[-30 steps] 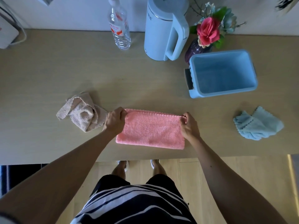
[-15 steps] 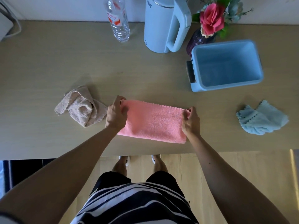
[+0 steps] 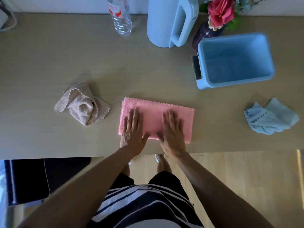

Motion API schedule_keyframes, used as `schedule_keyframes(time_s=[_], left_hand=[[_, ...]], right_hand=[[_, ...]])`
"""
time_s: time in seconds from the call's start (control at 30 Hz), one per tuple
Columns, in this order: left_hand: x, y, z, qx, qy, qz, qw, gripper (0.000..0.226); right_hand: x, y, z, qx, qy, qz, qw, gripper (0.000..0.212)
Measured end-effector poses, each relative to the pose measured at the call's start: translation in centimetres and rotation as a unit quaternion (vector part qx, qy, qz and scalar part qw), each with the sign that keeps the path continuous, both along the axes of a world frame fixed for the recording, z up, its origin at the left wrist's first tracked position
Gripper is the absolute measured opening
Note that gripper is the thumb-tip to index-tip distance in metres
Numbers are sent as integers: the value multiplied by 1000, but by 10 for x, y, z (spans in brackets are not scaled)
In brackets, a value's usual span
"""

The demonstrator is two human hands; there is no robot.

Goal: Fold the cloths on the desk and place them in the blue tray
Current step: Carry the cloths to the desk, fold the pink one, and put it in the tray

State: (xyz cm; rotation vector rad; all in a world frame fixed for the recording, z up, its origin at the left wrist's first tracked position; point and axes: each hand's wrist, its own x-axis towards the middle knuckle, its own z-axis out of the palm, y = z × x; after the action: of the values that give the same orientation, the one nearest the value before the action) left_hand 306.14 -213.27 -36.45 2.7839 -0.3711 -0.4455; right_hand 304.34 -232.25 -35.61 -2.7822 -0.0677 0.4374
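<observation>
A pink cloth (image 3: 153,111), folded into a long rectangle, lies flat near the desk's front edge. My left hand (image 3: 132,130) presses palm-down on its left half, fingers spread. My right hand (image 3: 172,130) lies flat on its right half in the same way. Neither hand grips anything. A crumpled beige cloth (image 3: 83,106) sits to the left of the pink one. At the right, a crumpled light blue cloth (image 3: 269,119) lies apart from the others. The blue tray (image 3: 202,63) stands at the back right with nothing in it.
Along the back wall stand a clear plastic bottle (image 3: 120,17), a pale blue kettle (image 3: 164,22) and a dark vase of flowers (image 3: 205,33) beside the tray. The desk's front edge (image 3: 49,157) runs just below my wrists.
Both hands have let go of the pink cloth's far corners and moved inward onto its top, now pressing it flat. The cloth lies fully on the desk.
</observation>
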Motion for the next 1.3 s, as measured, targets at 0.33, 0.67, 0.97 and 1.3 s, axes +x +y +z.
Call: schedule_keyframes(time_s=[0.33, 0.67, 0.97, 1.3], left_hand=[[36, 19, -1, 92, -15, -85, 992, 85], [119, 15, 49, 96, -146, -228, 958, 63], [41, 47, 35, 77, 6, -393, 916, 80], [32, 40, 57, -202, 48, -98, 973, 15]], right_hand=[[-20, -52, 7, -91, 16, -4, 996, 79], [-20, -10, 29, -22, 16, 151, 988, 71], [16, -10, 23, -15, -36, 222, 974, 25], [49, 1, 70, 142, 127, 126, 974, 31]])
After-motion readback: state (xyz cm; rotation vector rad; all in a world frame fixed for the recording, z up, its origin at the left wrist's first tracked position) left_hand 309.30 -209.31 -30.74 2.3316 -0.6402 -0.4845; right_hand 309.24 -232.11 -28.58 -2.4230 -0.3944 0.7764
